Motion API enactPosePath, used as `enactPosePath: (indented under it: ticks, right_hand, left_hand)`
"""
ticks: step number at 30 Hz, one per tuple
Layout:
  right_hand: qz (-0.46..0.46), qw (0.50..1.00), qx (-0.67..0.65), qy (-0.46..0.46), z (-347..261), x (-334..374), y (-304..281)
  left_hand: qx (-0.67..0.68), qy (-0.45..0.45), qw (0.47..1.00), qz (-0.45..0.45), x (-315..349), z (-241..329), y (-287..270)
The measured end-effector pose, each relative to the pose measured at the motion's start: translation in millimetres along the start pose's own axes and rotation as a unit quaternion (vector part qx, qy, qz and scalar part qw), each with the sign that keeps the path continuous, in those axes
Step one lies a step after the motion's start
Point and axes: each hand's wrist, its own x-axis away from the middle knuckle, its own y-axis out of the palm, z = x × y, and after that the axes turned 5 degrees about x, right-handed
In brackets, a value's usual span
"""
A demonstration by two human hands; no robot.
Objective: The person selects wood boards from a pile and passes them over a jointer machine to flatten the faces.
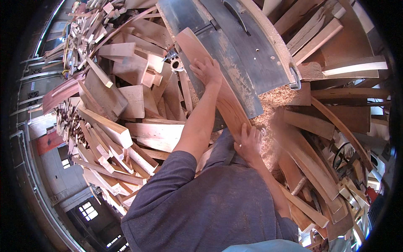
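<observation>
A long flat wooden board (228, 98) lies slantwise along the left side of a grey metal machine table (264, 46), its near end reaching toward my body. My left hand (206, 71) holds the board from above at its middle to far part, fingers bent over it. Down at the near end, my right hand (249, 145) grips the board, a ring showing on one finger. What the fingertips do beneath the wood is hidden.
Sawdust (273, 101) covers the table's near right edge and heaps below it. A dark slot (236, 16) runs in the tabletop. Piled offcuts (134, 101) crowd the left; curved planks (308, 147) lean at the right. A metal handle (296, 80) juts from the table's corner.
</observation>
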Motion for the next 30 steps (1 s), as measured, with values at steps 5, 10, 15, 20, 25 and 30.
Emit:
enactPosePath:
  ticks: [5,10,15,20,25,30]
  right_hand:
    - [0.04,0.999,0.015,-0.015,-3.7,-14.7,-2.2]
    - [0.038,0.999,0.007,-0.014,-10.5,-34.2,-4.4]
    - [0.047,0.999,0.005,-0.01,-16.2,-55.9,-3.1]
    - [0.031,0.999,0.005,-0.005,-21.7,-72.6,-2.9]
    - [0.011,1.0,-0.019,0.005,-26.2,-88.4,-4.5]
    - [0.022,1.0,-0.021,0.001,-29.3,-104.3,-0.9]
  left_hand:
    - [-0.016,0.003,1.0,0.009,-15.0,1.2,0.0]
    - [-0.022,0.015,0.999,0.029,-37.0,-2.6,11.4]
    - [-0.005,0.014,0.999,0.033,-59.5,-1.6,15.9]
    - [-0.015,0.014,0.999,0.032,-78.5,-5.0,22.8]
    - [-0.03,0.017,0.999,0.013,-97.3,-0.6,19.6]
    - [-0.019,0.034,0.999,0.033,-114.2,-0.4,24.1]
